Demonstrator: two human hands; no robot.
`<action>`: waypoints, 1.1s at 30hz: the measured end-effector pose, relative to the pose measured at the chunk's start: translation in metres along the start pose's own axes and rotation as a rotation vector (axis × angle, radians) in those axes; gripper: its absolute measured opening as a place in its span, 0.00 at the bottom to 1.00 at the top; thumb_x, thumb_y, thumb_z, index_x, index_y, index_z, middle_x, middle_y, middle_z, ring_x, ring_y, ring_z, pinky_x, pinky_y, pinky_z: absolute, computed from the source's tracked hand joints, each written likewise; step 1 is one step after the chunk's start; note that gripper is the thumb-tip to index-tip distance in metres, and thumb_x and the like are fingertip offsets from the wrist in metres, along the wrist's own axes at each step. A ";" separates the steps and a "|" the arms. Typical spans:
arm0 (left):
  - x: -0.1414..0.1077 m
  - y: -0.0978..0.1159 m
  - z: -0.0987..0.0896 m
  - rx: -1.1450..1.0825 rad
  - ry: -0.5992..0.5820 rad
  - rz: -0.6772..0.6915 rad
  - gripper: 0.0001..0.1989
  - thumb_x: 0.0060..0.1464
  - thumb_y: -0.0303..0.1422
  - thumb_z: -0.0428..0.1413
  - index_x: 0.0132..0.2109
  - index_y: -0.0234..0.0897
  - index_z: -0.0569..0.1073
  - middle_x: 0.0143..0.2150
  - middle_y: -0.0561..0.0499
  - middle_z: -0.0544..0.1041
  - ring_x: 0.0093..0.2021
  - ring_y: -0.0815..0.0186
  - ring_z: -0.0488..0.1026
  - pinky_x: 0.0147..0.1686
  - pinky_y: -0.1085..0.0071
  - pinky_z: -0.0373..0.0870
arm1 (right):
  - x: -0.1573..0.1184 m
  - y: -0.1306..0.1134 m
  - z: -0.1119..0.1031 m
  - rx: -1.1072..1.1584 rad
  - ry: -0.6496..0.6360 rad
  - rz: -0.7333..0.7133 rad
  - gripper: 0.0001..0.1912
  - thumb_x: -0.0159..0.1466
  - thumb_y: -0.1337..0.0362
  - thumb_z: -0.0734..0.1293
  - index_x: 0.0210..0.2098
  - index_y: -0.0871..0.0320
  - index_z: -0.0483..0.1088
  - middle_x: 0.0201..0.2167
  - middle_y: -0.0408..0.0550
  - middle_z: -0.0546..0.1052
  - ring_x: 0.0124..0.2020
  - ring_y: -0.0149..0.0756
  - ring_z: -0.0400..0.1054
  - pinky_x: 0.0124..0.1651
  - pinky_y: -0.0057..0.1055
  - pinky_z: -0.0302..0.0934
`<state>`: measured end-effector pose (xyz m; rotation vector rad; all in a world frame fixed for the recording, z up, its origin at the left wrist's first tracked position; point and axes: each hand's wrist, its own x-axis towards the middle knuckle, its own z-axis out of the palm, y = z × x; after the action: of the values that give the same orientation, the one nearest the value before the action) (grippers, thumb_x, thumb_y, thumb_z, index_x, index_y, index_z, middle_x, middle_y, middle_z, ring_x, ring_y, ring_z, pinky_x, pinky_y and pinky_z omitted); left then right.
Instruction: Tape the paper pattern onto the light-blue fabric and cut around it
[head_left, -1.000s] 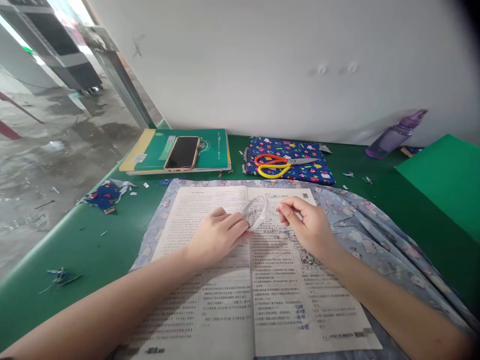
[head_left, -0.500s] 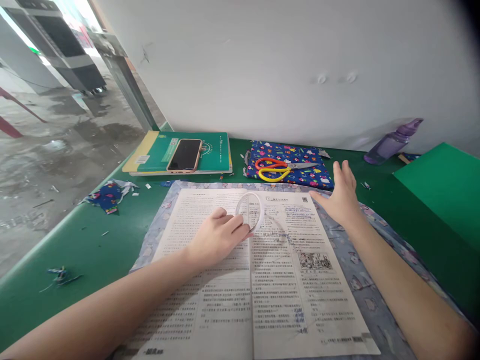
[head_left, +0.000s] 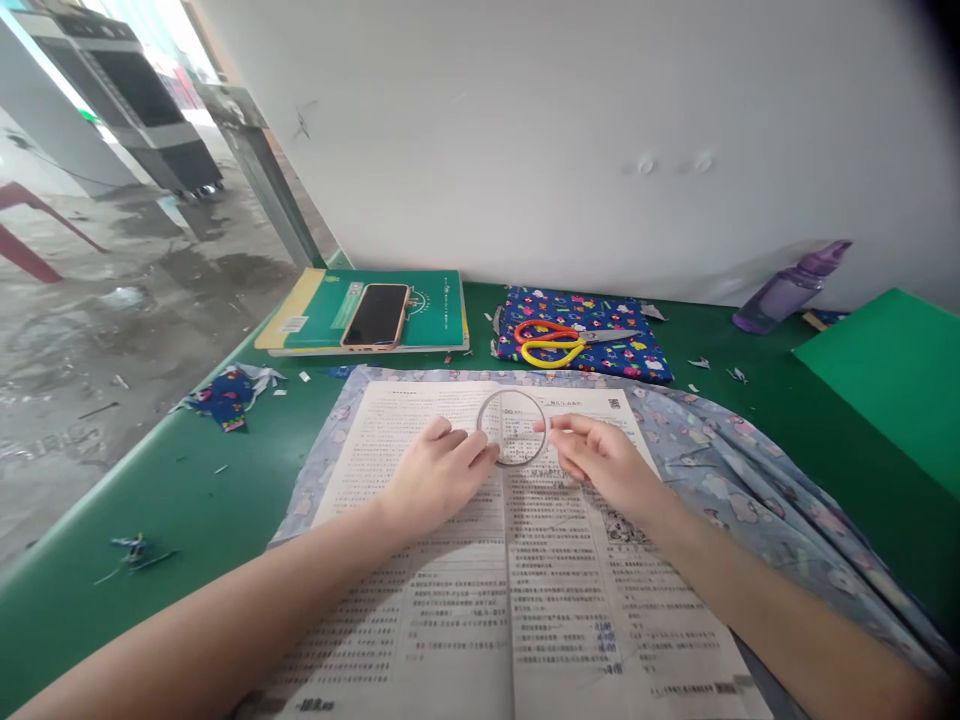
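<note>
My left hand (head_left: 442, 470) is closed, with its fingertips gripping the lower left edge of a narrow roll of tape (head_left: 517, 464). The roll is held upright above the fold of an open printed booklet (head_left: 450, 620). My right hand (head_left: 604, 455) has its fingers bent and pinched at the roll's right edge; whether they hold a loose tape end is too small to make out. Beneath the booklet lies a grey-blue patterned cloth (head_left: 757, 490), spread past the booklet on both sides.
Scissors (head_left: 555, 352) with one red and one yellow handle lie on folded dark-blue patterned cloth (head_left: 592, 305). A phone (head_left: 377, 316) rests on green books (head_left: 439, 315). A purple bottle (head_left: 780, 295) and a green board (head_left: 892, 370) are at right. Fabric scraps (head_left: 225, 395) litter the green table (head_left: 225, 540).
My right hand has come in from the right, its spread fingers now bent at the roll. The roll has turned to show its round face. Cloth on the right has shifted outward into folds.
</note>
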<state>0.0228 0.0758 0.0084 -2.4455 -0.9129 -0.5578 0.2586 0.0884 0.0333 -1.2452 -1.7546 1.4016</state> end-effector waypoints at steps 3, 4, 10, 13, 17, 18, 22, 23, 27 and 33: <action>-0.001 0.000 0.003 -0.025 -0.002 -0.007 0.11 0.62 0.22 0.47 0.41 0.35 0.73 0.27 0.54 0.70 0.24 0.69 0.65 0.31 0.66 0.56 | -0.006 0.000 0.010 -0.055 -0.001 -0.093 0.17 0.66 0.51 0.61 0.42 0.58 0.70 0.18 0.38 0.66 0.18 0.28 0.58 0.20 0.26 0.53; -0.002 0.000 0.004 -0.049 -0.009 -0.031 0.11 0.62 0.23 0.47 0.43 0.35 0.73 0.28 0.54 0.71 0.25 0.68 0.66 0.31 0.66 0.56 | -0.007 0.003 0.013 -0.149 0.015 -0.169 0.15 0.67 0.52 0.61 0.40 0.57 0.70 0.20 0.40 0.69 0.20 0.28 0.61 0.22 0.27 0.55; -0.003 0.004 0.011 -0.401 0.048 -0.257 0.14 0.63 0.28 0.49 0.54 0.38 0.69 0.39 0.48 0.76 0.35 0.65 0.71 0.36 0.66 0.61 | -0.008 0.026 0.020 -0.882 0.075 -0.764 0.10 0.69 0.68 0.58 0.41 0.57 0.71 0.28 0.45 0.77 0.29 0.35 0.70 0.33 0.33 0.58; -0.002 0.009 0.005 -0.586 0.099 -0.237 0.17 0.60 0.26 0.49 0.56 0.38 0.68 0.39 0.47 0.76 0.37 0.64 0.70 0.37 0.65 0.61 | -0.008 0.031 0.020 -1.000 0.066 -0.830 0.12 0.68 0.72 0.57 0.42 0.57 0.71 0.29 0.45 0.78 0.29 0.34 0.69 0.35 0.34 0.58; 0.000 0.012 -0.005 -0.837 0.108 -0.194 0.18 0.58 0.26 0.46 0.53 0.39 0.71 0.39 0.47 0.77 0.38 0.63 0.71 0.38 0.62 0.61 | -0.008 0.030 0.018 -1.103 0.072 -0.861 0.13 0.68 0.73 0.57 0.39 0.57 0.71 0.25 0.43 0.74 0.26 0.32 0.65 0.35 0.34 0.58; 0.000 0.012 -0.006 -0.904 0.090 -0.176 0.17 0.59 0.27 0.45 0.53 0.39 0.71 0.39 0.48 0.78 0.37 0.63 0.71 0.39 0.62 0.61 | -0.008 0.028 0.017 -1.141 0.075 -0.882 0.13 0.68 0.74 0.57 0.38 0.58 0.71 0.24 0.43 0.74 0.26 0.32 0.64 0.35 0.34 0.57; 0.001 0.011 -0.005 -1.142 0.019 -0.212 0.13 0.64 0.33 0.47 0.49 0.38 0.74 0.43 0.47 0.79 0.41 0.64 0.74 0.43 0.63 0.65 | -0.008 0.026 0.016 -1.255 0.118 -0.963 0.12 0.67 0.75 0.59 0.33 0.60 0.72 0.24 0.45 0.73 0.26 0.33 0.65 0.34 0.35 0.57; 0.001 0.011 -0.004 -1.189 0.011 -0.263 0.12 0.64 0.34 0.48 0.48 0.38 0.74 0.44 0.47 0.79 0.42 0.64 0.74 0.43 0.64 0.66 | -0.008 0.026 0.016 -1.266 0.126 -0.974 0.11 0.66 0.75 0.59 0.35 0.60 0.72 0.24 0.46 0.74 0.27 0.34 0.66 0.34 0.35 0.58; 0.002 0.010 0.002 -1.196 0.000 -0.483 0.13 0.65 0.36 0.48 0.39 0.36 0.75 0.37 0.48 0.77 0.36 0.66 0.73 0.33 0.71 0.67 | -0.007 0.032 0.019 -1.146 0.188 -0.912 0.16 0.67 0.74 0.61 0.54 0.63 0.65 0.38 0.51 0.79 0.35 0.36 0.71 0.36 0.35 0.61; -0.001 0.007 0.009 -0.624 -0.011 -0.382 0.17 0.65 0.36 0.47 0.29 0.35 0.68 0.31 0.50 0.71 0.34 0.64 0.67 0.35 0.66 0.62 | -0.013 0.035 0.026 -0.706 0.180 -0.768 0.19 0.67 0.67 0.63 0.57 0.54 0.59 0.39 0.44 0.79 0.28 0.29 0.70 0.34 0.31 0.66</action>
<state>0.0291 0.0760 -0.0012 -2.8147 -1.3917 -1.1031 0.2529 0.0663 -0.0055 -0.7874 -2.3160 0.2288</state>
